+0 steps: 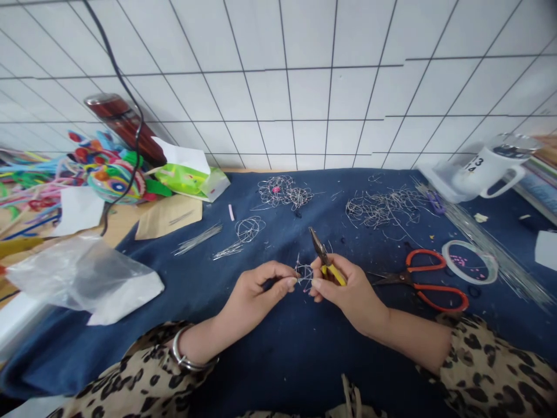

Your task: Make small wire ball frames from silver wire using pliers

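Observation:
A small bent-wire piece [304, 271] hangs between my two hands, above the dark blue cloth [278, 354]. My left hand [256, 293] pinches its left side between thumb and forefinger. On the other side, my right hand [348, 290] grips the wire piece with thumb and fingertips. That same hand also keeps yellow-handled pliers [322, 249] tucked in it, their metal jaws pointing up and away. Some fine wire ends stick out of the piece; its exact shape is too small to make out.
Red-handled scissors [411, 278] lie right of my hand, beside a round dish [470, 262] with pink bits. Tangled wire heaps [285, 194] [383, 208] and straight wires [496, 249] are spread behind. A plastic bag [82, 273], thermos [126, 128] and mug [487, 171] flank the cloth.

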`<action>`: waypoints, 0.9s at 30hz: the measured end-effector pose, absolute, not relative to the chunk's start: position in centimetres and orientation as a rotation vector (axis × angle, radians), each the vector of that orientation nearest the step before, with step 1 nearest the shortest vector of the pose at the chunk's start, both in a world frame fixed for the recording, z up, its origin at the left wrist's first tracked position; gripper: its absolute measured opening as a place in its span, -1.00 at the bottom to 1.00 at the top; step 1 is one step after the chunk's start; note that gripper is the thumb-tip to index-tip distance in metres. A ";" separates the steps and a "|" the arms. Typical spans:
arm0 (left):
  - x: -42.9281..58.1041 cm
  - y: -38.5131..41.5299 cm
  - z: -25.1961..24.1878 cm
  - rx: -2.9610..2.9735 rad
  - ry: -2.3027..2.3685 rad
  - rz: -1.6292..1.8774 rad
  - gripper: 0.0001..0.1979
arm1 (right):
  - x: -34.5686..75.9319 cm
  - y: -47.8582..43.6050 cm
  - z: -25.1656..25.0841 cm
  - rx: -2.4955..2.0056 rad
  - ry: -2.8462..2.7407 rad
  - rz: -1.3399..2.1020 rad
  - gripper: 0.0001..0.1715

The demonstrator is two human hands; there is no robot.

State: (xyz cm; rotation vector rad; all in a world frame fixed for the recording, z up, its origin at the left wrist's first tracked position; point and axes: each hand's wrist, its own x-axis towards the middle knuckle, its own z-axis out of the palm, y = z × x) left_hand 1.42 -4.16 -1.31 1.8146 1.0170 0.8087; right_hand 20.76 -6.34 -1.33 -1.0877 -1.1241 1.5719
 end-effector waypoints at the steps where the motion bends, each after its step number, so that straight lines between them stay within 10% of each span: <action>1: 1.5 -4.2 -1.4 1.746 1.027 0.829 -0.89 | 20.7 -6.3 -1.3 -1.089 -1.126 1.573 -0.78; 27: 2.2 -3.9 -2.3 1.382 0.915 0.837 -0.91 | 20.2 -6.2 -2.0 -1.049 -1.030 1.633 -0.76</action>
